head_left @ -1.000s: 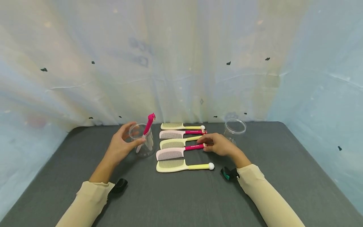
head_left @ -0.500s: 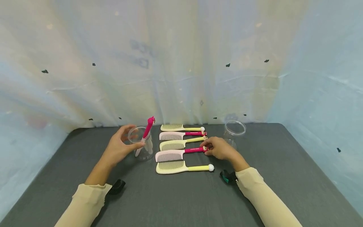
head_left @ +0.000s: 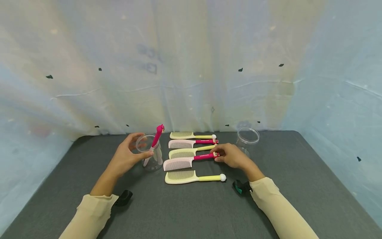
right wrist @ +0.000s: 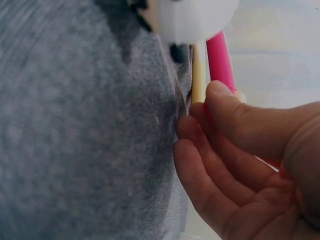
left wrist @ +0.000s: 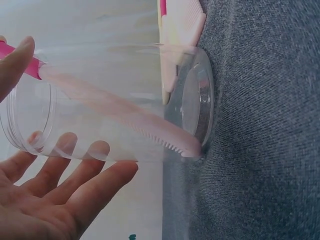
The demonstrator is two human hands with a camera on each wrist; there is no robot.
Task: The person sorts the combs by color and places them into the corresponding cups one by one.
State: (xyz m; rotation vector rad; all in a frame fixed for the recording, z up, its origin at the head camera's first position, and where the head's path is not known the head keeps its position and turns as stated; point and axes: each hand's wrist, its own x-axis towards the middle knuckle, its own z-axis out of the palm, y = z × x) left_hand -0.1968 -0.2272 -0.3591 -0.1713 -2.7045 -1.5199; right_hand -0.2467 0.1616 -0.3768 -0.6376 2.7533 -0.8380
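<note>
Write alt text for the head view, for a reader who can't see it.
A person's left hand holds a clear jar with a pink-handled comb leaning inside, while the right hand pinches the handle end of a pink comb among four other combs. Another clear jar stands to the right on the dark gray table.

The jar (left wrist: 122, 70) on the left and the other jar (head_left: 247, 142) look like clear, smooth, glossy plastic. The pink comb (head_left: 178, 164) second from the front seems to be smooth hard plastic with a faintly shiny handle (right wrist: 220, 60), and the yellow comb (head_left: 182, 178) in front looks like smooth plastic too. The tablecloth (head_left: 191, 212) is matt, grainy woven cloth, the sleeve (head_left: 95, 210) plain matt cloth, and the curtain (head_left: 185, 73) a thin, creased sheet with a soft plastic sheen.
</note>
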